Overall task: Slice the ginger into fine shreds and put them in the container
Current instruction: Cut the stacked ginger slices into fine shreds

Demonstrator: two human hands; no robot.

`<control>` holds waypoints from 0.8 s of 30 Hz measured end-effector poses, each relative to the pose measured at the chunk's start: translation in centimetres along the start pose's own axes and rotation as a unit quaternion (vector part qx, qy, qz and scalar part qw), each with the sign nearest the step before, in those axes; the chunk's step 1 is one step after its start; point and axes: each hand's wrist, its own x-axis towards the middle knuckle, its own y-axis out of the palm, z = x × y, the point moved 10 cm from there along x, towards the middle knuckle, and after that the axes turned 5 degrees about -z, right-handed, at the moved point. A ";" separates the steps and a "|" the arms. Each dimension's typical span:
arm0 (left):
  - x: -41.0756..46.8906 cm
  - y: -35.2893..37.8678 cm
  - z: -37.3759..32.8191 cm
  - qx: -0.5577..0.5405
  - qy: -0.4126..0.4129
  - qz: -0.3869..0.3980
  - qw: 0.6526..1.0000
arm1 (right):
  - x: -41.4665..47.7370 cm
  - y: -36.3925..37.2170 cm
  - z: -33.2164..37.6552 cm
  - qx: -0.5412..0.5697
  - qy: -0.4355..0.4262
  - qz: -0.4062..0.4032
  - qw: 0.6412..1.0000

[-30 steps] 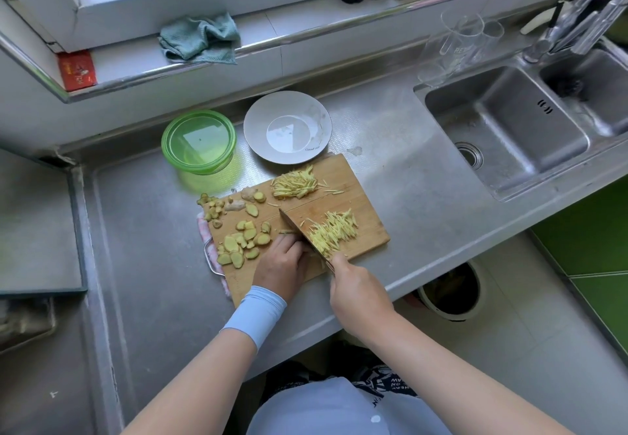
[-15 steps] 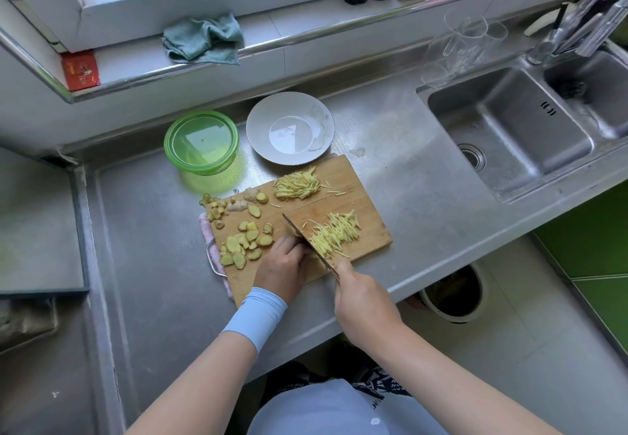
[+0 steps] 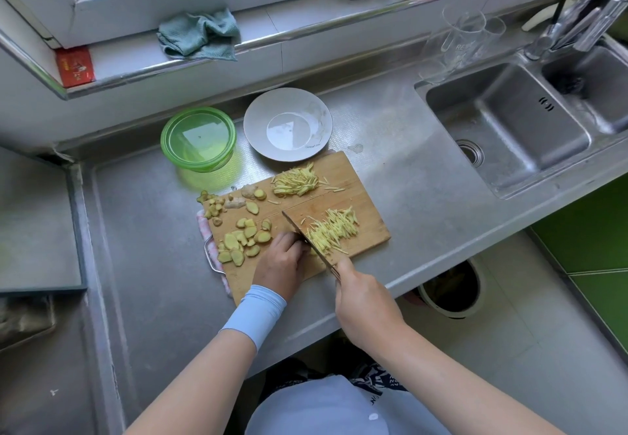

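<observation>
Steel counter (image 3: 153, 230) w/ board (image 3: 339, 169), plate (image 3: 255, 122), green container (image 3: 204, 162).

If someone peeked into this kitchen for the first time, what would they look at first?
Probably the knife gripped by the right hand, blade down on the wooden cutting board, with the left hand right beside it. Next, the yellow ginger shreds piled right of the blade and the ginger slices on the board's left. Then the bright green container behind the board, beside a white plate.

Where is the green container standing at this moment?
In the head view, the green container stands on the steel counter, left of the white plate and beyond the cutting board.
</observation>
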 end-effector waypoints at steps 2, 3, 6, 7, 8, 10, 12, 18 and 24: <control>-0.1 0.2 0.2 0.002 -0.008 0.002 1.000 | -0.1 0.3 -0.1 -0.001 0.005 0.003 1.000; -0.1 0.3 0.2 0.003 -0.012 0.005 1.000 | 0.2 0.3 -0.1 0.001 0.010 0.004 1.000; -0.2 0.4 0.2 0.003 -0.011 0.015 1.000 | 1.1 0.3 0.8 0.004 0.009 0.005 1.000; -0.1 0.3 0.3 0.004 -0.012 0.016 1.000 | 1.4 0.3 1.1 0.005 0.006 0.008 1.000; -0.1 0.2 0.3 0.005 -0.013 0.017 1.000 | 1.4 0.3 1.1 0.006 0.005 0.011 1.000; 0.0 0.1 0.3 0.004 -0.011 0.017 1.000 | 1.1 0.1 0.7 0.005 0.005 0.007 1.000; -0.1 0.2 0.3 0.005 -0.006 0.019 1.000 | 0.3 0.0 0.0 -0.001 0.005 0.002 1.000; -0.1 0.4 0.3 0.009 -0.008 0.025 1.000 | 0.4 0.3 0.4 0.007 0.018 0.008 1.000; 0.1 0.0 0.0 0.001 -0.002 0.034 0.999 | 0.8 0.2 0.8 0.007 0.014 0.015 1.000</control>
